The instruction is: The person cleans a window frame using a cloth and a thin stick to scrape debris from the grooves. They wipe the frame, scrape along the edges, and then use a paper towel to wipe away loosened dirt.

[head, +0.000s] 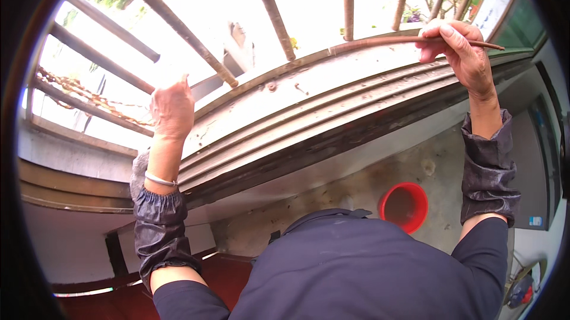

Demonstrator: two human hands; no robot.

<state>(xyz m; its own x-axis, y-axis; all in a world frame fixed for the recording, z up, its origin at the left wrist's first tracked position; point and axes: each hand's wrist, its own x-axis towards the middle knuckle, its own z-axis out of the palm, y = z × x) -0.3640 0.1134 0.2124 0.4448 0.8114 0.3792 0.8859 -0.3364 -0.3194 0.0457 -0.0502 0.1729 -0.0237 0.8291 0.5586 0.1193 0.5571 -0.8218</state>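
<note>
At the upper right my right hand (461, 50) pinches a thin brown rod (378, 43) between thumb and fingers. The rod runs leftward in a slight bend along the window sill (311, 81), and its short tip sticks out past my hand on the right. My left hand (173, 110) is raised at the left with curled fingers, beside the window bars (107, 63). One bar seems to reach the back of that hand, and bright glare hides what its fingers may hold. Dark sleeve covers (162, 228) are on both forearms, and a bangle (160, 180) circles my left wrist.
Sliding-window tracks (320, 106) run along the sill, where a small screw-like piece (301, 89) lies. A rusty chain (93, 97) hangs along the left bars. Below, a red bucket (404, 207) stands on the concrete floor (356, 182). A grey panel (527, 173) is at the right.
</note>
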